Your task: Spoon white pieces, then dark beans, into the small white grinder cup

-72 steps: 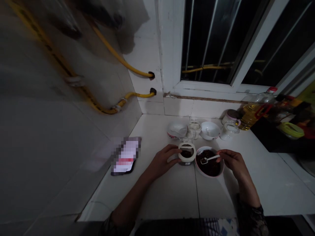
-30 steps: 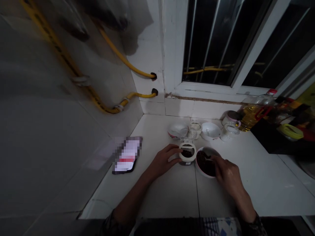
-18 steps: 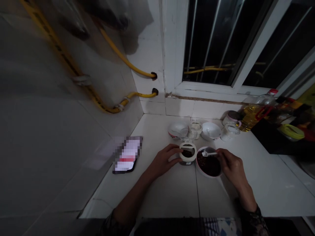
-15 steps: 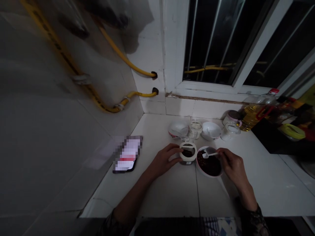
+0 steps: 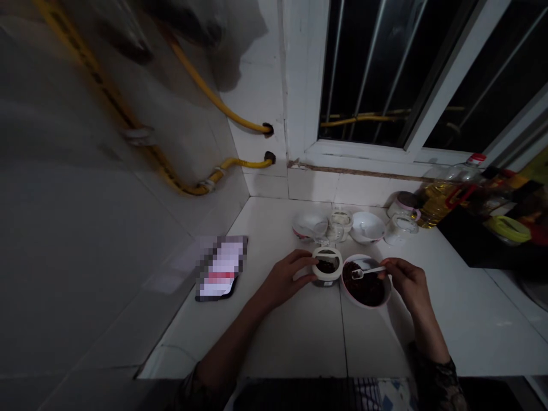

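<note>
My left hand (image 5: 287, 278) grips the left side of a small seasoning jar (image 5: 327, 279), thumb and fingers around its pale rim. The jar's lid is up and dark contents show inside. Just right of it stands a white bowl (image 5: 371, 305) with a pink rim, holding dark reddish-brown chili flakes (image 5: 363, 285). Between the thumb and fingers of my right hand (image 5: 406, 279) is the handle of a small white spoon (image 5: 369, 272). Its scoop hangs over the bowl, with a little dark matter in it.
A phone (image 5: 223, 268) lies on the counter at left. Behind the jar stand a bowl (image 5: 308, 222), a clear-lidded jar (image 5: 341, 222), a white bowl (image 5: 367, 227) and another jar (image 5: 401, 229). An oil bottle (image 5: 436, 205) and a black box (image 5: 466, 234) are at right.
My right hand has shifted slightly right and turned the spoon, so its scoop now faces up above the bowl. My left hand and the jar have stayed put.
</note>
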{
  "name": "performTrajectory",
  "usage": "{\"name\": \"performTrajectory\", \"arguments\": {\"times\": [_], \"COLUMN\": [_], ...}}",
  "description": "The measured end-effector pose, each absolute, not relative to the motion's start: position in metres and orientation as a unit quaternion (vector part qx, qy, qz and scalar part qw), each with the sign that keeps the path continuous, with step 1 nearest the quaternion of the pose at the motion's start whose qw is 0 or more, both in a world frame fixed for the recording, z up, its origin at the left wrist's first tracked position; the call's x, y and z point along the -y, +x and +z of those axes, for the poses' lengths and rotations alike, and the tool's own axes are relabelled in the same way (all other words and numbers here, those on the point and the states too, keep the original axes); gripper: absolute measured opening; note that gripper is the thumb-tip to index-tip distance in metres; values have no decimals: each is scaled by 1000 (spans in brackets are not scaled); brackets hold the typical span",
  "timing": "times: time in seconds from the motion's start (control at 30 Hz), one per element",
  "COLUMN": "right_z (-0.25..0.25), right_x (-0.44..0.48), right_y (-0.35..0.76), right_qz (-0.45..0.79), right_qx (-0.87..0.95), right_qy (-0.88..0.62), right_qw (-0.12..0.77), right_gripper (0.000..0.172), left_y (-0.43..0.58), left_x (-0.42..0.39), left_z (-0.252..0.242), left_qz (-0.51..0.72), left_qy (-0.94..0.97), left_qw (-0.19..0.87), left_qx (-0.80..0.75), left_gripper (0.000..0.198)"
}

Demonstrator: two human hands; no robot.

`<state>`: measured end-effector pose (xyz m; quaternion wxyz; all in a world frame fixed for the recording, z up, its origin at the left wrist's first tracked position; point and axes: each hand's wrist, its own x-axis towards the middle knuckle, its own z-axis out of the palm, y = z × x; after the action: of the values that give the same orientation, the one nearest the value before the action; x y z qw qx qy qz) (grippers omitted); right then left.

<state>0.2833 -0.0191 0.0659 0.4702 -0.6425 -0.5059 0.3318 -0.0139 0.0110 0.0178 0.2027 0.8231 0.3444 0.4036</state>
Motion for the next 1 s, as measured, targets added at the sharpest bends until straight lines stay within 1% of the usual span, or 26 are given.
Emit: {"name": "performTrajectory", "arguments": {"times": [0.1,0.27,0.4,0.7,0.83,1.0], "right_z": [65,65,66,69,70,67], "right_x": [19,21,21,20,21,20], "right_y": [284,277,272,280,280,282], "right_qz": [360,311,317,436,450,462], "right_qx": [488,549,569,440,417,396], "right_qy": [-640,-637,-637,-642,-629,-619], "right_qw": [473,442,411,452,478,496], "right_gripper": [38,35,36,38,35,35], "left_y": [-14,-14,-14,-14,-14,-14], "left_x": [-11,-11,-11,-10,-10,-11], "left_z": [17,16,18,20,18,17], "left_qz": [405,414,406,401,409,409], "left_qy": [822,821,823,822,823,821], "left_qw": [207,199,202,204,200,202], "left_qx": [-343,-339,-341,-349,-341,-344], "left_gripper": [25,24,24,25,26,25]}}
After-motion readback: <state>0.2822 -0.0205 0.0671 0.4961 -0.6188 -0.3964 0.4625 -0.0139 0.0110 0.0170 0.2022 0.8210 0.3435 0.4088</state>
